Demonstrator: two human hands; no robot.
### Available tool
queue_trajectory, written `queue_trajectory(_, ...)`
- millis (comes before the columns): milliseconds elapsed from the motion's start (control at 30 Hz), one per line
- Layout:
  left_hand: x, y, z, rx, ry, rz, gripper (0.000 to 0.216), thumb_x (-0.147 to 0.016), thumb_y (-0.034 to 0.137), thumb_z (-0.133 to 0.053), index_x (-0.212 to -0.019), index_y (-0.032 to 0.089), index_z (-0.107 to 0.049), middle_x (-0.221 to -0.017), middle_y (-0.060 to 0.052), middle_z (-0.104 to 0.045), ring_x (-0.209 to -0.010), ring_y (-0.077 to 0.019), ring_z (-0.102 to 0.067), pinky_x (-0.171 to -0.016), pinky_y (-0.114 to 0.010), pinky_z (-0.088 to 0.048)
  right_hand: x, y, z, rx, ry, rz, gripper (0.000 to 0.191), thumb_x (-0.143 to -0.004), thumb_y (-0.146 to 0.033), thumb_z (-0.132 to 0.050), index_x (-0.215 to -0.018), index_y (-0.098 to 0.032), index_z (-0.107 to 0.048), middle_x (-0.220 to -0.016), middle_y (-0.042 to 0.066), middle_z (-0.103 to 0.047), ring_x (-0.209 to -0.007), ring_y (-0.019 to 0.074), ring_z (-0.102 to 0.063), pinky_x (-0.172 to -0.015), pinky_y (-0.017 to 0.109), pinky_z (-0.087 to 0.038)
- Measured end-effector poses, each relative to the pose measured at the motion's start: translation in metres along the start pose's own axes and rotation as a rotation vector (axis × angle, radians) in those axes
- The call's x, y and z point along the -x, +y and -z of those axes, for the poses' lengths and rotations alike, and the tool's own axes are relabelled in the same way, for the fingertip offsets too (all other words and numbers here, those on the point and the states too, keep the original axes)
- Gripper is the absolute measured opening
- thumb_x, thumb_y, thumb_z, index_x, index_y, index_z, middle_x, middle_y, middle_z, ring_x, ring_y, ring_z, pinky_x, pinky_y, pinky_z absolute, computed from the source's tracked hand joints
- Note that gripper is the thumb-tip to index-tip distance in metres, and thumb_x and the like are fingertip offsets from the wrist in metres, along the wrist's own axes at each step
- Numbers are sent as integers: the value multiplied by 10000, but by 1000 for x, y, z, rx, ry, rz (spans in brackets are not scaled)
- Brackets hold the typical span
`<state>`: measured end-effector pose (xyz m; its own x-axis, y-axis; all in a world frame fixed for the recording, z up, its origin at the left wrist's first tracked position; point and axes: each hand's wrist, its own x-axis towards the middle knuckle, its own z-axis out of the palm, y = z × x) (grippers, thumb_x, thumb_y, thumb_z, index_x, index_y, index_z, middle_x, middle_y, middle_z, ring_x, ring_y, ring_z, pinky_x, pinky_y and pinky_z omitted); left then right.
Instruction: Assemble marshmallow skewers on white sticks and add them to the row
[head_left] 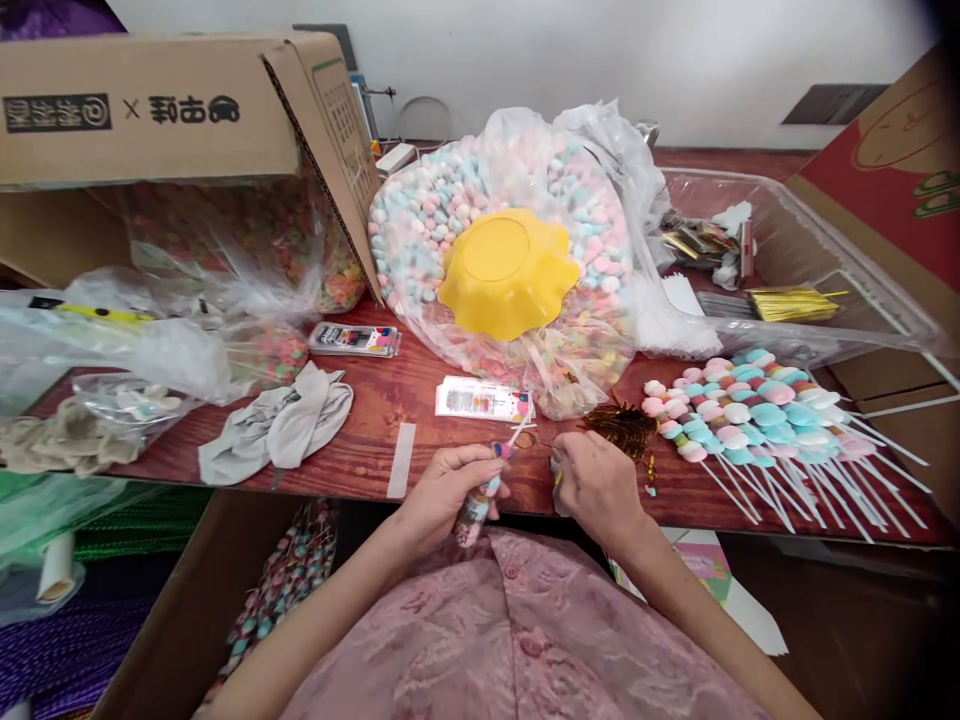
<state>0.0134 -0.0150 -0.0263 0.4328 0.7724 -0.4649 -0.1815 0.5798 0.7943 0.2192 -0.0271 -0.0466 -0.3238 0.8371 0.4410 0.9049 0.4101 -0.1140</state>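
Observation:
My left hand is closed around a marshmallow skewer in a clear printed wrapper. The skewer's white stick pokes out past the fingers, up and to the right, and the fingertips pinch the wrapper near the stick. My right hand is curled at the table's front edge. A small dark piece with some yellow shows under its fingers; what it is stays hidden. Just beyond that hand lies a bundle of shiny brown-gold twist ties. Farther right, several unwrapped pink, blue and white marshmallow skewers are piled with sticks toward me.
A yellow scalloped bowl rests upside down on a big bag of marshmallows. Printed wrappers and a grey cloth lie on the table. A cardboard box stands left, a clear plastic bin right. Finished-looking skewers fill a box below.

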Motion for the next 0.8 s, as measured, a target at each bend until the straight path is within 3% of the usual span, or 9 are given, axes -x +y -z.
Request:
queue_trajectory(100, -9, 6, -14, -8, -103, 6, 331, -700, 433, -753, -752, 129, -633, -605, -7, -641, -420, -80, -552, -411, -176, -414, 2, -11, 8, -84, 64, 97, 247, -887, -67, -423, -747, -165, -601, -675, 66, -589, -675, 194, -456, -647, 343, -320)
queue_trajectory(167, -14, 8, -19, 2, -147, 17, 331, -683, 426, -762, -730, 124, -637, -566, 2, -615, -413, -84, -543, -409, -186, -424, 3, -12, 13, -269, 95, 68, 227, -911, -98, -438, -815, -163, -633, -739, 69, -635, -715, 189, -503, -670, 334, -358)
queue_trajectory(233, -15, 8, -21, 10, -176, 39, 324, -660, 402, -778, -723, 109, -654, -561, -7, -615, -424, -84, -545, -422, -190, -436, 4, -8, 18, -570, 84, -61, 175, -927, -151, -491, -857, -177, -650, -785, 53, -656, -739, 171, -548, -692, 314, -404)
queue_trajectory(333, -13, 6, -21, 44, -191, 59, 318, -636, 377, -794, -714, 95, -669, -594, -24, -632, -448, -77, -546, -443, -195, -451, 11, -2, 22, -1083, -50, -332, 120, -892, -262, -608, -800, -197, -649, -728, 9, -620, -642, 137, -542, -621, 282, -430)
queue_trajectory(433, -12, 4, -22, 95, -137, 28, 314, -633, 374, -792, -703, 102, -652, -600, -21, -625, -450, -78, -538, -445, -208, -457, 21, -3, 19, -1413, -118, -552, 140, -812, -330, -704, -776, -197, -682, -697, -2, -596, -590, 119, -504, -561, 263, -411)
queue_trajectory(600, -13, 2, -23, 100, -64, -26, 270, -638, 344, -775, -669, 128, -617, -545, 17, -560, -470, -87, -547, -440, -192, -423, 33, -9, 4, -1589, -98, -816, 290, -704, -389, -801, -931, -216, -748, -715, 18, -660, -621, 132, -550, -583, 258, -450)
queue_trajectory(700, -12, 2, -25, 48, -57, -45, 269, -651, 368, -754, -678, 138, -618, -511, 34, -524, -456, -78, -520, -442, -184, -388, 36, -10, -2, -1545, -94, -791, 310, -766, -434, -751, -1000, -231, -748, -905, 55, -711, -739, 157, -595, -663, 281, -482)
queue_trajectory(800, -9, 2, -28, -25, -24, -86, 284, -675, 403, -726, -660, 148, -603, -525, 35, -509, -459, -68, -477, -446, -184, -356, 33, -11, 1, -1603, -101, -796, 286, -796, -480, -712, -904, -218, -751, -866, 54, -709, -701, 153, -580, -646, 285, -471)
